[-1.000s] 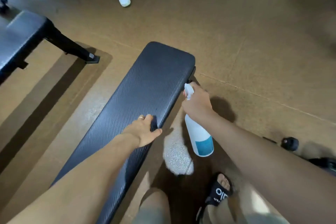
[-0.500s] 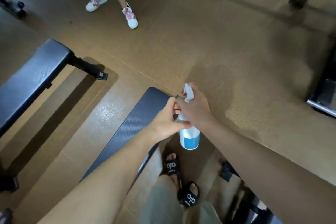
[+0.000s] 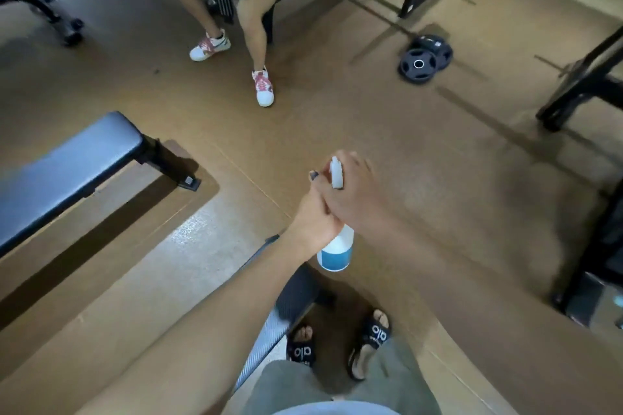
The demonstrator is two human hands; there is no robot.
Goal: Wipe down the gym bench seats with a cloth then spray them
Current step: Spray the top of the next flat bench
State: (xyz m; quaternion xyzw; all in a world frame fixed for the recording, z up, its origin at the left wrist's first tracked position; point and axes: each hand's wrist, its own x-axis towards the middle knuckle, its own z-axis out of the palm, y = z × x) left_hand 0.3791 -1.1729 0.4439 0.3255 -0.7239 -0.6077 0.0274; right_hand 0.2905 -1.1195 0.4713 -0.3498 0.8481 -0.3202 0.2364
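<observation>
Head view: both hands meet on the spray bottle (image 3: 335,251), right hand (image 3: 350,194) gripping its neck, left hand (image 3: 315,217) clasping alongside (bench (image 3: 296,293) below the forearms).

Open floor (image 3: 387,131) ahead; bench (image 3: 67,162) left, weight plates (image 3: 419,66) beyond.

Brown gym floor (image 3: 371,118) is carrying two dark padded benches: one (image 3: 64,168) lying toward its left edge, another (image 3: 290,300) sitting near its bottom edge. Stacked weight plates (image 3: 423,61) are resting toward its upper right.
</observation>
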